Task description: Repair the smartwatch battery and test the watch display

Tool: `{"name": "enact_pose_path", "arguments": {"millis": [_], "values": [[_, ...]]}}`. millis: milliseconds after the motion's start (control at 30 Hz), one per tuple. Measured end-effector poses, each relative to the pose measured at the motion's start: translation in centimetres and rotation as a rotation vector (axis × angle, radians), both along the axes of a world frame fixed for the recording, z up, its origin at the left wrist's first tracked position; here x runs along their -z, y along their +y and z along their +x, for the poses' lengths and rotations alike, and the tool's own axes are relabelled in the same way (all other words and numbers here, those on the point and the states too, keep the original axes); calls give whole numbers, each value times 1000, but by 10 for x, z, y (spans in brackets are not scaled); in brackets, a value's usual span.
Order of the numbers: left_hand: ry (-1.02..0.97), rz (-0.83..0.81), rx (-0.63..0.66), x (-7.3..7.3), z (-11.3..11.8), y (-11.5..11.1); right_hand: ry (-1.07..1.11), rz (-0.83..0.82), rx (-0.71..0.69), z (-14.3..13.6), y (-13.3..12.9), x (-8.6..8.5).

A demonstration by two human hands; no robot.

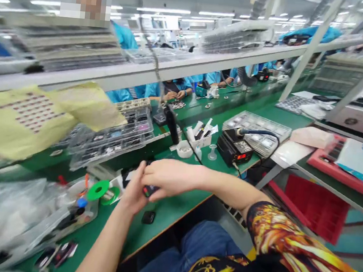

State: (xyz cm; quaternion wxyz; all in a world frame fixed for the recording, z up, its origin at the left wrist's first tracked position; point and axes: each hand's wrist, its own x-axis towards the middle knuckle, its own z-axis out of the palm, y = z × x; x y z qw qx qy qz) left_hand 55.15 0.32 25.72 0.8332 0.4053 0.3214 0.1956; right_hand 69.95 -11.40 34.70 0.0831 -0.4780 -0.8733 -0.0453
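My left hand and my right hand meet above the green bench, closed round a small black device. A bit of red shows on the device; most of it is hidden by my fingers, so its exact kind is unclear. Just below them, a small black square piece lies flat on the bench. Behind my left hand is a dark object, partly covered. A green wire spool stands to the left of my hands.
A black soldering station with a red display stands at right, beside stacked clear trays. Near it are a white box of tubes and a hanging black tool. Plastic bags crowd the left. Co-workers sit across the bench.
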Motion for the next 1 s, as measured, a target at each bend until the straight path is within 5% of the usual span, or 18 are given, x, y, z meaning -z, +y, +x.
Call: {"name": "enact_pose_path", "arguments": {"millis": [67, 200, 367, 500, 733, 1000], "values": [[7, -50, -111, 6, 0, 17, -39, 73, -30, -2, 28, 19], [-13, -184, -124, 25, 0, 42, -134, 174, 93, 9, 57, 49], [-270, -305, -18, 33, -1, 36, 96, 170, -17, 25, 69, 86], [-377, -309, -129, 37, 2, 28, 212, 213, -65, 34, 78, 109], [-269, -274, -230, 32, 3, 20, 569, 478, -91, 40, 86, 127], [-287, -219, -344, 27, -7, 43, 861, 503, 143, 33, 87, 130]]}}
